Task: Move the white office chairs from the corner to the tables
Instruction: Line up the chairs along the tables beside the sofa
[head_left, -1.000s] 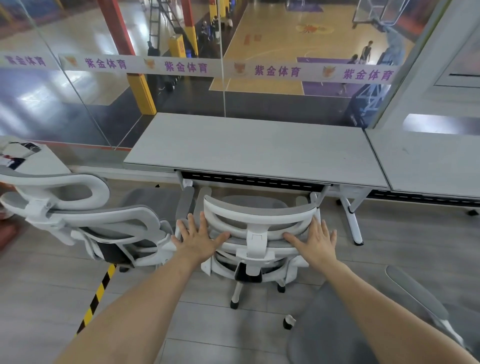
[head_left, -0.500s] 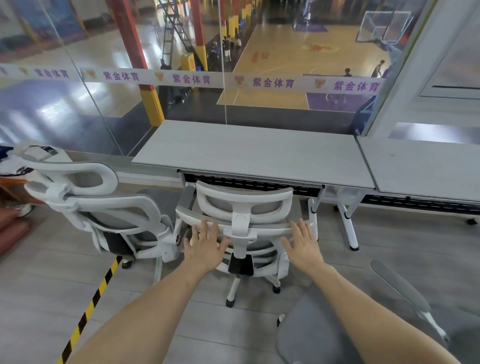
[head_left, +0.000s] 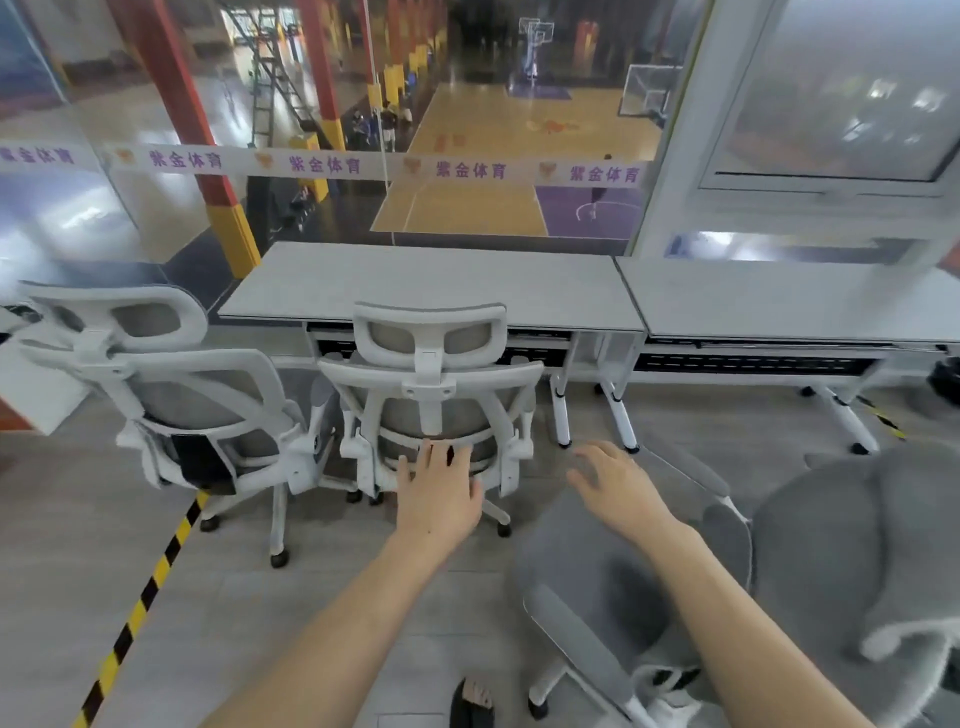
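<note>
- I am looking at the middle chair (head_left: 434, 395), standing with its back to me and its headrest right at the near edge of the long table (head_left: 431, 283); it is looking tucked in as far as it goes.
- My left hand (head_left: 439, 493) is hanging flat with fingers spread just behind that chair's lower back frame; I cannot tell if the fingertips are touching it. It is gripping nothing.
- My right hand (head_left: 615, 486) is hovering loosely spread to the right of that chair, holding nothing, over the grey seat of the near chair (head_left: 587, 561), which is not yet at the table.
- 1 more chair (head_left: 197, 395) is sitting at the table's left end.
- I am judging these chairs light and free-rolling on casters, with a stiff white plastic frame and soft, yielding mesh.
- I am expecting the best hold to be the rigid top rail of the backrest or the headrest frame, not the mesh, which would be giving under a push.
</note>
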